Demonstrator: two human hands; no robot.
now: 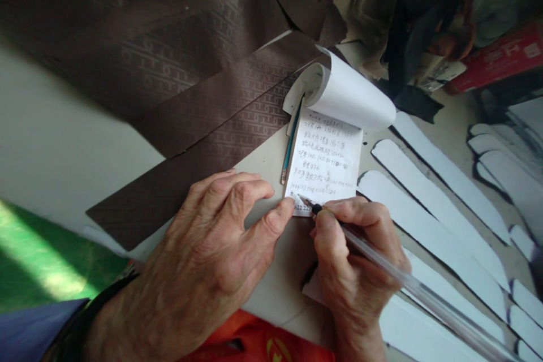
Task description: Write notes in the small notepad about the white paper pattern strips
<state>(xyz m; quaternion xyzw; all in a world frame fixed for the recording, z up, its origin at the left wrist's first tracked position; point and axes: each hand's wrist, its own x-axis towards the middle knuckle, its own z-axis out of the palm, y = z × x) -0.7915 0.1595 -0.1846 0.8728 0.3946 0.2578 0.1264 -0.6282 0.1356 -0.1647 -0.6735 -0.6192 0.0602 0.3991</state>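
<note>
A small notepad (320, 150) lies on the table, its upper pages (352, 93) curled back over the top. Handwritten lines cover the open page. My right hand (356, 254) grips a clear-barrelled pen (373, 254), the tip touching or just over the low part of the page. With fingers bent but apart, my left hand (212, 243) rests palm down, its thumb at the page's lower left corner. A teal pencil (291, 144) lies along the pad's left edge, its upper end under the curled pages.
Brown patterned sheets (203, 102) spread over the table's left and far side. Several long white rounded strips (436, 209) lie to the right. At the far right sits a red box (500, 62) beside dark scraps (416, 96). Green floor (51, 266) shows below the left edge.
</note>
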